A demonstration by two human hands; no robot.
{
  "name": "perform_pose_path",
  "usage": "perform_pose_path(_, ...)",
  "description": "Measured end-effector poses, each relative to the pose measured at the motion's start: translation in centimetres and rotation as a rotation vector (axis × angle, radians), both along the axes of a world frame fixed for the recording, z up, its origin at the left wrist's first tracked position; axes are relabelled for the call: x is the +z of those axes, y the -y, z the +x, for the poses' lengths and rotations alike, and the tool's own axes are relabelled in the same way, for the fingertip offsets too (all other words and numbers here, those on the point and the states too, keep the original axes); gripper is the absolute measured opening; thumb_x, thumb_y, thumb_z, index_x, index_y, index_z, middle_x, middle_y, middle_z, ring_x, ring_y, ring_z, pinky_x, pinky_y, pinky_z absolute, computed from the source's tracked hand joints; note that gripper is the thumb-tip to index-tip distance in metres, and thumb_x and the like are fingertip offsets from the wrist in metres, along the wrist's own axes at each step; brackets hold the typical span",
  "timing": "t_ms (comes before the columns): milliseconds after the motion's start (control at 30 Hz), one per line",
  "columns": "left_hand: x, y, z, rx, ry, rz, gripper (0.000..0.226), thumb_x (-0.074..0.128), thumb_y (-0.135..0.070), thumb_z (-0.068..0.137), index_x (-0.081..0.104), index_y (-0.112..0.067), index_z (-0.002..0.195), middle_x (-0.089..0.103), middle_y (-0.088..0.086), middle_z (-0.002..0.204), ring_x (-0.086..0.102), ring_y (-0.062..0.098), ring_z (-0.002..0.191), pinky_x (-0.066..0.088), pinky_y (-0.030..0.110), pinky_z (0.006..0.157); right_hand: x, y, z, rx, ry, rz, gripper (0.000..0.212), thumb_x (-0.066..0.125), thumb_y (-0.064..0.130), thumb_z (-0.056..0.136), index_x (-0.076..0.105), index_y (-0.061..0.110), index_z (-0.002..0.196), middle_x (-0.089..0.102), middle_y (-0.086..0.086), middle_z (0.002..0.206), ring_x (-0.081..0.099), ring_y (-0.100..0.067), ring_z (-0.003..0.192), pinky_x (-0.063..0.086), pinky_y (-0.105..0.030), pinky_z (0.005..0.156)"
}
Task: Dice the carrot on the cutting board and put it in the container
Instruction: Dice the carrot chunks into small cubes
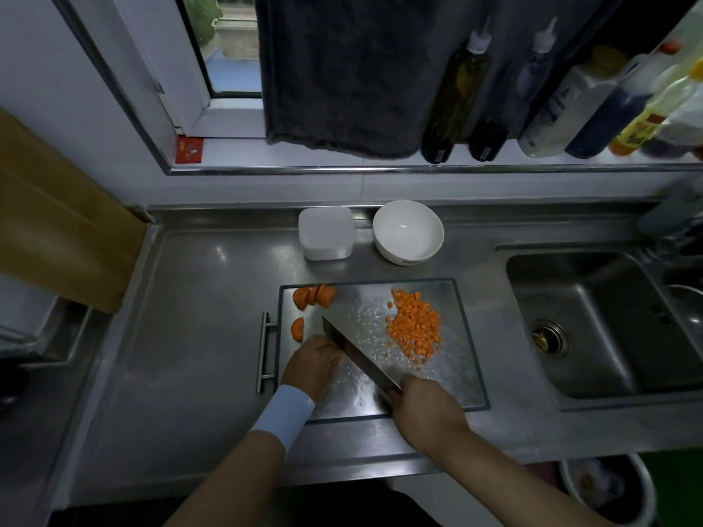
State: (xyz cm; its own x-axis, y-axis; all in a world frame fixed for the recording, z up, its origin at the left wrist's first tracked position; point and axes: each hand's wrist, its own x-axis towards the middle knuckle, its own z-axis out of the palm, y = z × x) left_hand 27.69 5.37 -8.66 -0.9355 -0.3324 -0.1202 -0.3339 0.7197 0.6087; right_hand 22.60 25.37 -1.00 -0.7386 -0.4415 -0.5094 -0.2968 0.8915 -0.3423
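Right grip (426, 408) wraps the handle of the knife (357, 355), whose blade slants toward 11 o'clock across the cutting board (468, 374).
Left grip (314, 365) sits knuckles-up against the blade's left side, fingers curled down; whether it holds anything underneath cannot be told. A half carrot slice (298, 329) lies just beyond it, stacked carrot slices (314, 296) at the board's 11 o'clock corner, the diced carrot pile (414, 329) at 2 o'clock. Off the board at 12 o'clock, the white container (326, 233) stands on the steel surface (198, 336), a white bowl (408, 232) just right of it.
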Motion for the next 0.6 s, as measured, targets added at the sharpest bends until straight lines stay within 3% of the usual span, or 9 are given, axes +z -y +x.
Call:
perform_pose_path(133,-1.0,0.3,0.1,0.012,0.01,0.044,0.026,0.051,-0.023,0.087,0.073,-0.012,0.081,0.069,0.006,0.089,0.064,0.02,0.079,0.042,0.017,0.072,-0.1,-0.3,0.3,-0.022,0.01,0.011,0.028,0.044,0.046,0.097,0.058,0.022,0.096,0.069,-0.005,0.099,0.065,-0.029,0.094,0.049,-0.033,0.075)
perform_pose_path(367,-1.8,0.5,0.3,-0.071,-0.126,-0.031,0.021,0.055,-0.02,0.085,0.073,-0.013,0.079,0.068,0.006,0.087,0.064,0.018,0.078,0.042,0.015,0.076,-1.5,0.6,0.2,-0.061,0.065,0.027,0.032,0.048,0.048,0.094,0.062,0.02,0.101,0.069,-0.004,0.098,0.066,-0.027,0.094,0.054,-0.034,0.078)
perform_pose_path(467,-1.8,0.5,0.4,-0.063,-0.154,0.004,0.028,0.048,-0.025,0.085,0.073,-0.013,0.079,0.068,0.005,0.086,0.063,0.016,0.077,0.036,0.007,0.079,-2.0,1.9,-0.2,-0.045,0.067,-0.01,0.028,0.049,0.045,0.094,0.061,0.022,0.101,0.069,-0.003,0.094,0.067,-0.025,0.091,0.055,-0.035,0.078)
perform_pose_path(600,-1.0,0.6,0.7,-0.059,-0.139,0.002,0.011,0.063,-0.012,0.086,0.074,-0.013,0.084,0.069,0.004,0.091,0.063,0.015,0.083,0.031,0.0,0.083,-2.3,3.2,-1.0,-0.02,0.045,-0.016,0.028,0.052,0.044,0.093,0.062,0.018,0.099,0.069,-0.005,0.095,0.067,-0.025,0.091,0.053,-0.032,0.075)
